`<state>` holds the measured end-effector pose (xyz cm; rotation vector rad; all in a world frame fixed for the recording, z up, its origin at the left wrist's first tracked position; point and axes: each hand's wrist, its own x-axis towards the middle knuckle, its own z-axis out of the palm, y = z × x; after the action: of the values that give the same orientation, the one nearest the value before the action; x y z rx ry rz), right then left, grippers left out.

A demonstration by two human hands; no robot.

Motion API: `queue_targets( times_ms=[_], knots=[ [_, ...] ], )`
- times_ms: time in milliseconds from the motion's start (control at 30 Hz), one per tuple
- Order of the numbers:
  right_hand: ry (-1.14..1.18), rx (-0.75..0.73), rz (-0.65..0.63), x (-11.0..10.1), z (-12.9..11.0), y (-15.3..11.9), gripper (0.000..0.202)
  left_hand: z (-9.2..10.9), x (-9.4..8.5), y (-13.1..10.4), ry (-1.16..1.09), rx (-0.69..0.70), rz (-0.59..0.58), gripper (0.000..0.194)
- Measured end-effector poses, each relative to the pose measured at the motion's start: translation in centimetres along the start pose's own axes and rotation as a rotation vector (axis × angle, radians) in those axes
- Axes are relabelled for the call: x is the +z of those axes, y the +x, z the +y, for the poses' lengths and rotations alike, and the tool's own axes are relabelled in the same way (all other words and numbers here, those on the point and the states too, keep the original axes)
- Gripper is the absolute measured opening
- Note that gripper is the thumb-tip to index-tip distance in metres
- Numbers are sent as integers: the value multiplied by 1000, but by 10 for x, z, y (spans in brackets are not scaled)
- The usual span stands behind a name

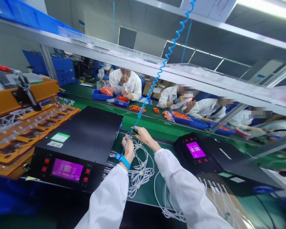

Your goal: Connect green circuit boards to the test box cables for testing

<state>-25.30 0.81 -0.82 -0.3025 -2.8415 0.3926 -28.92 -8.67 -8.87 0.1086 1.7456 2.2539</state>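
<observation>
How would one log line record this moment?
right hand: pinching small dark item | left hand: beside it, grip unclear, blue wrist strap | nearby: coiled white cables, black box with lit screen

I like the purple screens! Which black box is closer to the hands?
The black box on the left, beside the orange fixture. Its edge is right by the left hand; the other black box sits farther off, to the right.

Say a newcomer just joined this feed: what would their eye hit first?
Probably the bright blue coiled cord, running from overhead down to the blue wristband by the left hand. Next, the magenta screens on black boxes at left and right, then the red clamp handle at far left.
</observation>
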Motion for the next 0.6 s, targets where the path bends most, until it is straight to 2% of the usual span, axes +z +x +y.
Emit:
queue_targets(
  times_ms=[100,200,333,433,533,600],
  knots=[
    [-48,-105,16,-8,-6,-7,46,6,1,-10,8,17,-26,34],
    [-157,-154,-37,-12,-14,-9,44,14,-2,-17,33,49,-39,29],
    [-162,-75,-51,-14,-15,-4,39,19,-8,-25,65,43,-53,30],
    [-124,31,47,-20,-3,3,39,16,-7,-35,72,48,-98,34],
    [-62,143,179,-26,7,8,27,10,0,-42,33,-7,-185,33],
    [-10,160,230,-29,6,7,19,8,5,-40,-2,-44,-214,26]
  ],
)
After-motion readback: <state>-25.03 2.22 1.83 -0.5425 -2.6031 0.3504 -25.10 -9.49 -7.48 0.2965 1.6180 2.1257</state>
